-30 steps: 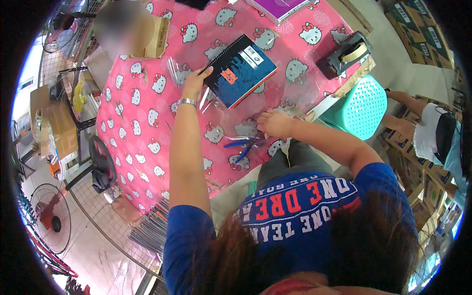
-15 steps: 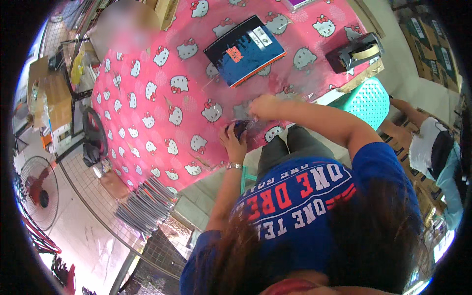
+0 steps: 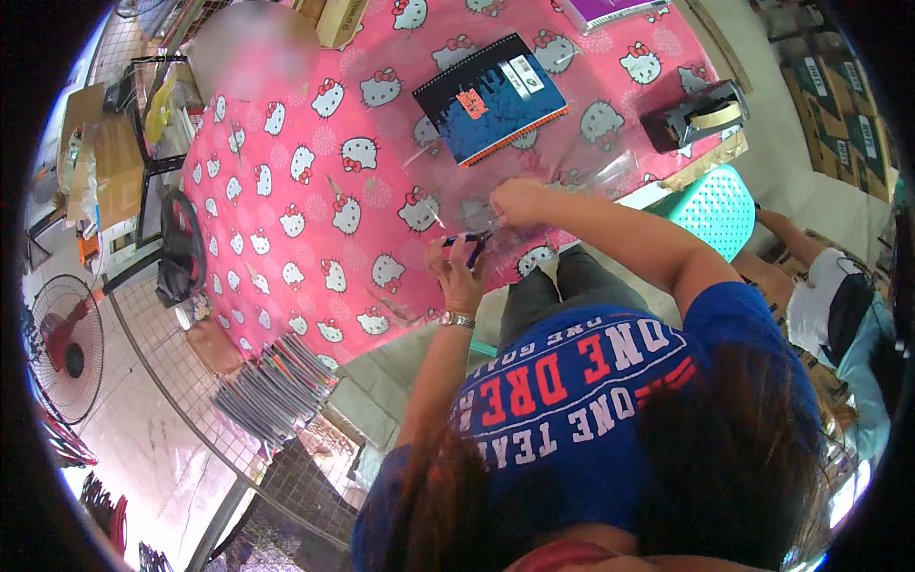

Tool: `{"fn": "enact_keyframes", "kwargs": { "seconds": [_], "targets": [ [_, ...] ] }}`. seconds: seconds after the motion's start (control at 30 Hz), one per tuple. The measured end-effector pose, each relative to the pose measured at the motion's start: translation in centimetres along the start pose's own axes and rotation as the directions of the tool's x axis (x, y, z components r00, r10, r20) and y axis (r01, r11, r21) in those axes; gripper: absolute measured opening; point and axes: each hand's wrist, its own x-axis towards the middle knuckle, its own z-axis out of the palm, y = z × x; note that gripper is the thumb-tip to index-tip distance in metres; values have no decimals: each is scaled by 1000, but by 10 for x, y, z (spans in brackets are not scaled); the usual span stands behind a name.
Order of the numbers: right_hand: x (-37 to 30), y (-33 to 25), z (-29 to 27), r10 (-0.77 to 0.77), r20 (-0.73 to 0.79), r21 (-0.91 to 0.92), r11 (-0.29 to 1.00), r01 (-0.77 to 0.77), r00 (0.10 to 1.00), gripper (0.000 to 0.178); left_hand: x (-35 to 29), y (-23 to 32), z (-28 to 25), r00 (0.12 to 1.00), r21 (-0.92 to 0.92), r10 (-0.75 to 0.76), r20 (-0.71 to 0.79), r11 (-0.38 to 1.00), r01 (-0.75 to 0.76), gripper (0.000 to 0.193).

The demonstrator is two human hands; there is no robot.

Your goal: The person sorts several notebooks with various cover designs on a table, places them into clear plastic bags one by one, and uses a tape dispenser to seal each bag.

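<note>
My left hand (image 3: pixel 459 284), with a watch at its wrist, grips dark blue-handled scissors (image 3: pixel 476 246) by the near edge of the table. The handles stand apart, and the blades point toward my other hand. Closed in a pinch, my right hand (image 3: pixel 519 202) holds clear plastic film (image 3: pixel 618 179), which is hard to make out against the tablecloth. Farther off lies a dark blue spiral notebook (image 3: pixel 496 103) with orange page edges and a white label.
A pink patterned cloth (image 3: pixel 310 200) covers the table. A black tape dispenser (image 3: pixel 703 116) stands at its right edge, above a teal plastic stool (image 3: pixel 715 214). A purple notebook (image 3: pixel 615 11) lies at the back. Notebooks are stacked (image 3: pixel 276 391) lower left. Another person (image 3: pixel 824 305) is at right.
My left hand has turned, and the scissors' handles have spread and show more clearly. The right hand stays in nearly the same place, still pinched. The whole view has shifted slightly.
</note>
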Motion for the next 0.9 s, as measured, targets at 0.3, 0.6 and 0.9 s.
{"fn": "enact_keyframes", "kwargs": {
  "seconds": [0.3,0.6,0.9],
  "targets": [
    [2,14,9,-64,-256,133,986,101,964,21,2,-12,13,968,178,-23,250,984,-22,62],
    [-64,-24,-56,-428,-623,-401,894,202,656,20,119,15,-32,948,205,229,223,939,-275,29],
    [-64,151,-184,138,-466,292,956,4,874,22,178,-59,-29,861,-272,-453,229,820,504,17]
  ]
}}
